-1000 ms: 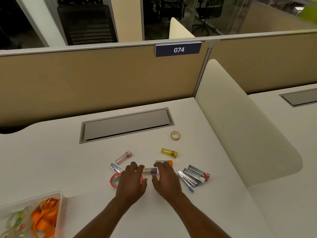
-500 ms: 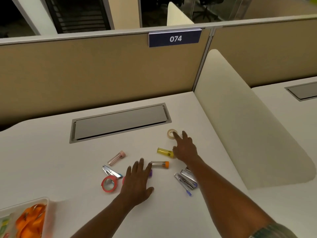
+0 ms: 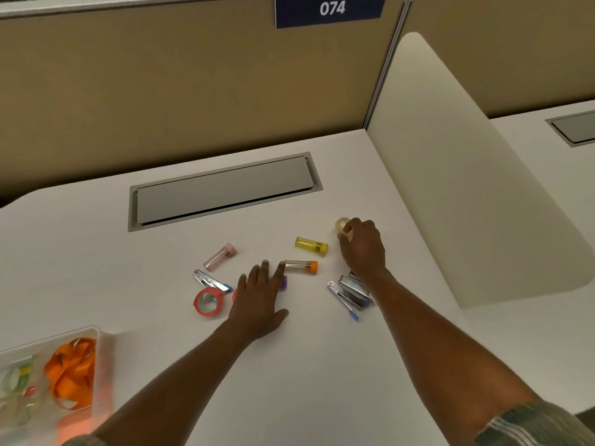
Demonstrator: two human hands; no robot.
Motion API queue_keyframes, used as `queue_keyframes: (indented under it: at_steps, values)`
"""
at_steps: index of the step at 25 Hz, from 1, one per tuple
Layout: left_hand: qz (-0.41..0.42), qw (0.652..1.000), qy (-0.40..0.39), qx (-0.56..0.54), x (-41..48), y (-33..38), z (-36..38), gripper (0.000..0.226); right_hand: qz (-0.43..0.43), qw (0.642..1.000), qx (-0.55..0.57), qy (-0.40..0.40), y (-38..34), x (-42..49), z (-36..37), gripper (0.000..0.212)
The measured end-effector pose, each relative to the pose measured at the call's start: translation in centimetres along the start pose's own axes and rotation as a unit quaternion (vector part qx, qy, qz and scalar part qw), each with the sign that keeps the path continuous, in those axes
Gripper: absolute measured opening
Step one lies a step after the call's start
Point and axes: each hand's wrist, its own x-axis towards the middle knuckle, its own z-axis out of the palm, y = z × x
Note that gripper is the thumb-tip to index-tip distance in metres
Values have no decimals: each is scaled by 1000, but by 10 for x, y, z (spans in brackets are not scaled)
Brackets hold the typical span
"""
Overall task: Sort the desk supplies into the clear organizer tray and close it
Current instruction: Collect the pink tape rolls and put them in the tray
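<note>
My right hand (image 3: 362, 247) curls around the small clear tape roll (image 3: 342, 224) at the far right of the scattered supplies. My left hand (image 3: 259, 296) lies flat with fingers spread, covering a purple-capped tube (image 3: 283, 282) and touching the orange-capped tube (image 3: 301, 266). A yellow tube (image 3: 311, 246), a pink-capped tube (image 3: 220, 256), a red tape roll (image 3: 208, 302) and a blue-ended stapler (image 3: 211, 281) lie around it. Several staplers (image 3: 349, 292) are piled beside my right wrist. The clear organizer tray (image 3: 96, 336) sits at the lower left, holding an orange lanyard (image 3: 72, 371).
A grey cable hatch (image 3: 222, 191) is set into the white desk behind the supplies. A beige partition wall with a "074" sign (image 3: 331, 9) runs along the back. A cream curved divider (image 3: 467, 188) bounds the desk on the right.
My right hand has reached from the middle tubes out to the clear tape roll and closed around it. My left hand slid slightly and stays flat on the desk.
</note>
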Motion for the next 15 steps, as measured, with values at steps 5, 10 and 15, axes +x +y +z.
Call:
queue_keyframes:
  at_steps: [5,10,15]
  values:
    - [-33,956,173,-236,-19,28,-20,65,-16,971,237,10,-25,-93,2,14]
    - [-160,759,11,-630,-59,44,-24,29,-72,956,273,-86,-48,-189,30,17]
    - [-199,711,24,-674,-101,20,-19,22,-86,955,265,-102,-62,-228,44,21]
